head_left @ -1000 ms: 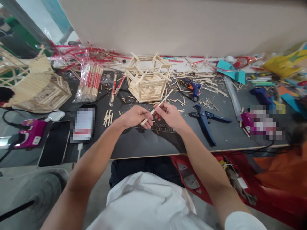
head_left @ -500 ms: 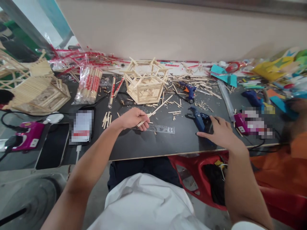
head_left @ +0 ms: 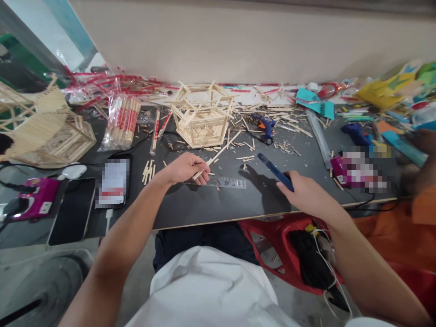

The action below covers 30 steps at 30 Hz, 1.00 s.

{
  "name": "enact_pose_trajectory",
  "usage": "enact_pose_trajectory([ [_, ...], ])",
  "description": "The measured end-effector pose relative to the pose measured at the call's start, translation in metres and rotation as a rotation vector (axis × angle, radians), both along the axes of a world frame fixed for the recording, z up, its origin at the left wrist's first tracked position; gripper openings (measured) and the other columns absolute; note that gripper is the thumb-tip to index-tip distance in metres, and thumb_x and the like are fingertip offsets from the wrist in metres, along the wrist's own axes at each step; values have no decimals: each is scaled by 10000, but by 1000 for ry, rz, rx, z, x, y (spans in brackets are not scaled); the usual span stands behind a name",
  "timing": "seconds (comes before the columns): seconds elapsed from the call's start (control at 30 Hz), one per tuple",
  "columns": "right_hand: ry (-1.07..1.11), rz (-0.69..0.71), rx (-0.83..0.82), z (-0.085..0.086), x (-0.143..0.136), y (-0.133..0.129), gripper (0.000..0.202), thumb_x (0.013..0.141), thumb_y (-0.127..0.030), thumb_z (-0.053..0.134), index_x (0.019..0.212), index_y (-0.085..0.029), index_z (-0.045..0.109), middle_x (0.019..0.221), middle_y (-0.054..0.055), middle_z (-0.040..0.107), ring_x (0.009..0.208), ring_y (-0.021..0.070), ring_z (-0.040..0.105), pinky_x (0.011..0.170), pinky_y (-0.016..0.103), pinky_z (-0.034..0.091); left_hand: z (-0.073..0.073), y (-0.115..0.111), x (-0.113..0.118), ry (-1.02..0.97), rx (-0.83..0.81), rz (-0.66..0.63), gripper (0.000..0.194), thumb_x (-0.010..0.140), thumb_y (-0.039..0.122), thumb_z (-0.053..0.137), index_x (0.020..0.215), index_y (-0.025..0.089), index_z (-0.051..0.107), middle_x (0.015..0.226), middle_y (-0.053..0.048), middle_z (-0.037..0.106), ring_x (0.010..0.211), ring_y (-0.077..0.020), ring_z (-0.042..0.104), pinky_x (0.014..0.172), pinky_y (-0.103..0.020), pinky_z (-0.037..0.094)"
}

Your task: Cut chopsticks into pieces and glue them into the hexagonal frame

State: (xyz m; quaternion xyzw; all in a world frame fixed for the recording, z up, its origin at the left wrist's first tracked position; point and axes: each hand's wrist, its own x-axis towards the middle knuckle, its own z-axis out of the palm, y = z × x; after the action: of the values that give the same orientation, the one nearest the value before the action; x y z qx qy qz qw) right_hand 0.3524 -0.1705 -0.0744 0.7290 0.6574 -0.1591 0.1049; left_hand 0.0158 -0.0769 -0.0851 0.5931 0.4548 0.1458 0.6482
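My left hand [head_left: 190,168] pinches a thin wooden stick [head_left: 221,151], which slants up and to the right. Below those fingers, a clear plastic ruler [head_left: 235,182] lies flat on the dark table [head_left: 211,206]. Raised above the tabletop, my right hand [head_left: 304,191] is closed around a dark blue hand tool [head_left: 275,170] shaped like shears. The tool's head points up and left, its shadow falls on the table, and its lower part is hidden in the palm. Beyond the left hand stands an open-topped frame model [head_left: 204,127] built of wooden sticks.
A second stick model [head_left: 51,131] and packed sticks [head_left: 122,120] stand left. A blue glue gun [head_left: 267,127] lies among cut sticks. Two phones [head_left: 73,211] and a purple power strip [head_left: 42,197] fill the left side. A blurred person's arm [head_left: 422,168] is at right.
My right hand has closed on the dark blue tool and lifted it off the table, with its head swung left. My left hand keeps its hold on the stick, nearly still.
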Motion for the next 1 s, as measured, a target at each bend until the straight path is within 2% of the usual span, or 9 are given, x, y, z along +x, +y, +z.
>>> enact_pose_trajectory([
  [0.1,205,62,-32,11,-31,1,273,986,-462,419,920,-211,508,820,92,684,752,244,650,656,294,408,-1,0,1,-9,4,15,215,950,135,532,797,83,673,673,-64,718,565,-158,708,546,-244,585],
  [0.23,280,109,-4,17,-71,10,339,999,-497,358,848,-220,482,777,93,678,722,239,636,615,289,366,-2,-1,2,-29,15,51,214,947,133,525,790,87,662,672,-63,715,563,-159,703,540,-248,581],
  [0.37,387,215,-15,17,-95,18,321,985,-498,407,832,-225,480,783,65,681,685,205,615,602,271,356,-2,-1,4,-31,15,59,215,942,163,533,788,93,666,675,-64,714,569,-156,694,550,-249,574],
  [0.77,435,250,4,12,-113,30,331,986,-499,417,876,-211,538,836,79,703,743,219,643,616,280,371,1,-4,6,52,35,18,230,938,170,529,762,105,662,670,-61,708,571,-150,680,566,-249,567],
  [0.87,429,264,10,11,-113,31,339,980,-501,420,838,-214,531,820,72,699,715,207,630,606,279,357,0,-3,5,60,52,6,236,942,179,530,763,104,664,676,-65,707,577,-153,685,566,-250,570],
  [1.0,338,252,-6,13,-115,32,448,974,-568,380,734,-216,517,759,81,689,678,214,624,577,290,326,2,-4,6,71,62,2,252,947,176,527,746,102,660,654,-54,695,550,-144,678,535,-229,559],
])
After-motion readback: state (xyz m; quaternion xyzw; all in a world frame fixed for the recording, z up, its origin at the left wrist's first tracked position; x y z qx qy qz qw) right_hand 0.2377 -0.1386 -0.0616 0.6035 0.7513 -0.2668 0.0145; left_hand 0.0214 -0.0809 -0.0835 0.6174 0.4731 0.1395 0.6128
